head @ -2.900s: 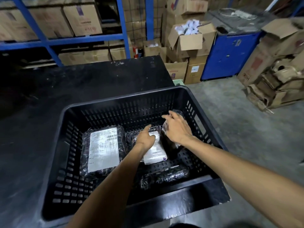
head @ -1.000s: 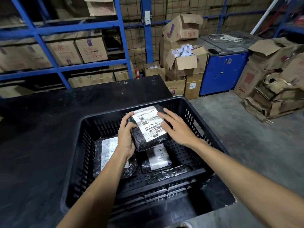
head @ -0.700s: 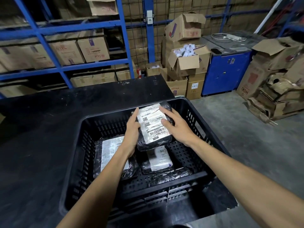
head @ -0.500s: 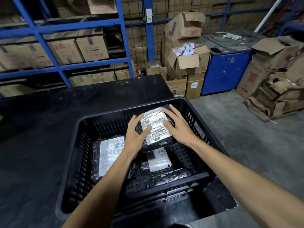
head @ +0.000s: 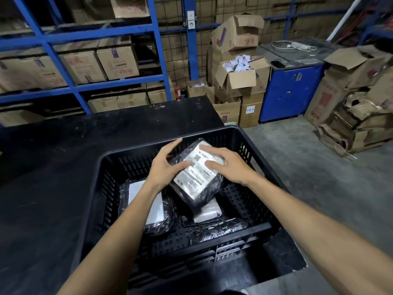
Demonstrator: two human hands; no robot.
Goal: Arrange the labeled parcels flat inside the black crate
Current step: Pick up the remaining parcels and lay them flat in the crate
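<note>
A black perforated crate (head: 262,167) stands on a black table. I hold a black-wrapped parcel with a white label (head: 196,177) tilted above the crate's middle. My left hand (head: 164,167) grips its left edge and my right hand (head: 228,165) presses on its top right. Below lie a large labelled parcel (head: 157,211) at the crate's left, a smaller labelled parcel (head: 209,211) partly hidden under the held one, and a black-wrapped parcel (head: 219,229) near the front wall.
The black table (head: 53,167) stretches left and behind the crate. Blue shelving with cardboard boxes (head: 119,58) fills the back. Stacked open boxes (head: 240,77), a blue cabinet (head: 291,90) and crushed cardboard (head: 357,124) stand to the right on the grey concrete floor.
The parcel lifted from the crate's right side has turned in my hands and tilted down towards the crate. My right hand moved onto its label.
</note>
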